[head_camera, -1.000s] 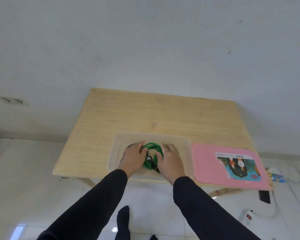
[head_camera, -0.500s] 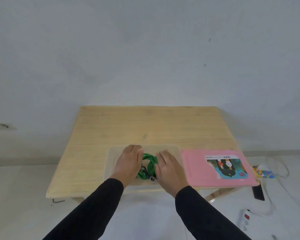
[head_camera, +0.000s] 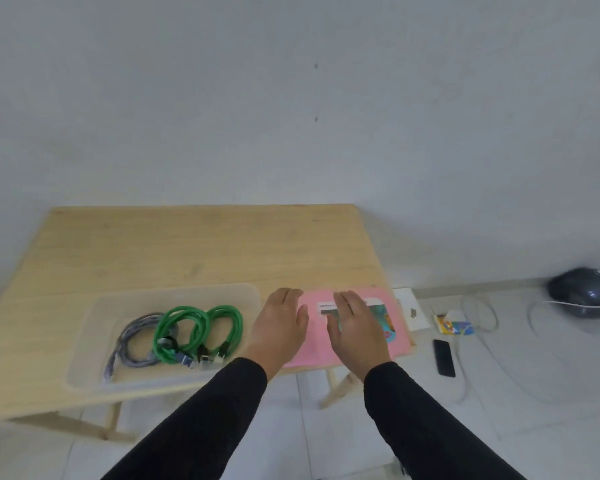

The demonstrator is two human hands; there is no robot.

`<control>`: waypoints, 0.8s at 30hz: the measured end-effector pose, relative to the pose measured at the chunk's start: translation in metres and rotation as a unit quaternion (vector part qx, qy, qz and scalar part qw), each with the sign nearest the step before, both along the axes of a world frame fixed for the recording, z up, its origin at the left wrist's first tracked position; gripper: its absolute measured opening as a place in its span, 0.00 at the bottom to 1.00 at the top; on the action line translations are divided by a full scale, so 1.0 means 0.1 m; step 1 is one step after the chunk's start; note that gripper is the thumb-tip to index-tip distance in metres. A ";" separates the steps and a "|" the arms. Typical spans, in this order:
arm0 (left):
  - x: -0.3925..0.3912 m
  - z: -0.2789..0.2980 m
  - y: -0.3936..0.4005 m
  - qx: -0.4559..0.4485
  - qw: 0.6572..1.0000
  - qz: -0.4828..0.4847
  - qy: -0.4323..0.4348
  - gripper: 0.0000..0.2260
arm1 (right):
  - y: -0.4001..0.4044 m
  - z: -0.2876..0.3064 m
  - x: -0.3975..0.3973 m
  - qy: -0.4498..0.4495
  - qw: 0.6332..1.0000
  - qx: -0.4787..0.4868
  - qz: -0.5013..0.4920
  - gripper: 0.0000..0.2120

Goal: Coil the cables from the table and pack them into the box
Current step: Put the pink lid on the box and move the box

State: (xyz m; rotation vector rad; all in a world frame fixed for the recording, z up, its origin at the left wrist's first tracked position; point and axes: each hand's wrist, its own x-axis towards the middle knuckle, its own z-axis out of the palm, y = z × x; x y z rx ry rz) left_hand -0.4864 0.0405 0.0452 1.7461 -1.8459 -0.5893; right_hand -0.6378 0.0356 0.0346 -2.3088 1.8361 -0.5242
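Green coils (head_camera: pixel 198 332), two of them, sit side by side in the clear plastic box (head_camera: pixel 94 348) with a grey coil (head_camera: pixel 132 341) just left of them, plug ends toward the near wall. We see no loose cable on the desk (head_camera: pixel 187 247), so we judge packing done and the step in hand is closing up.

Pink lid (head_camera: pixel 317 344) lies flat on the desk just right of the box, near the desk's right edge. Our left hand (head_camera: pixel 279 329) and right hand (head_camera: pixel 355 325) hover over it, fingers (head_camera: pixel 342 303) loosely spread, holding nothing. Contact with the lid: we cannot tell, frame is blurred.

How we'd do it well:
- Take the lid by its two short edges, one hand each, and lift it level.
- Carry it left and line its corners up over the box rim before lowering.
- Check no plug or loop stands above the rim first; the green coils look springy and may lift.
- Press at the corners, not the middle.

Risk: the box sits close to the near desk edge, so we push down, not toward ourselves.
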 end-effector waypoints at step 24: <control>-0.76 -0.87 0.09 0.072 0.977 0.195 -0.047 0.23 | -0.25 -0.73 -1.49 -0.155 0.969 0.152 -0.120 0.23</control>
